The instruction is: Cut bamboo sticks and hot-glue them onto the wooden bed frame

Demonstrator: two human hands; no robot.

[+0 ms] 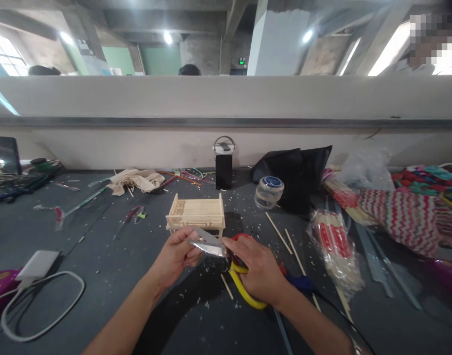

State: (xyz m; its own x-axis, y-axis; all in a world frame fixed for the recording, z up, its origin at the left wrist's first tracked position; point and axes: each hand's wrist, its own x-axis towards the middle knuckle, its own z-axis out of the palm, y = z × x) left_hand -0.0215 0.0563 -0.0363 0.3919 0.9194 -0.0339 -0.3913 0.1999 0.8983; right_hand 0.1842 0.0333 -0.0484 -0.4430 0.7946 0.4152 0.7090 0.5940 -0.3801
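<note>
My right hand [261, 271] grips a pair of scissors [211, 247] with one yellow and one red handle loop. Their metal blades stand apart and point left, towards my other hand. Fingers pinched together, my left hand [177, 257] is at the blade tips; what it holds, if anything, is too small and hidden to name. Just beyond both hands, a small bed-shaped model [196, 209] made of pale wooden sticks stands upright on the dark table [118, 296]. A short loose stick [227, 286] lies below the scissors.
Behind the model a phone [223, 171] stands upright. To the right are a lidded clear jar [266, 196], a black bag [296, 177], bagged sticks [333, 246] and a striped knitted piece [399, 217]. A beige cloth [137, 181] and white charger [38, 265] lie left.
</note>
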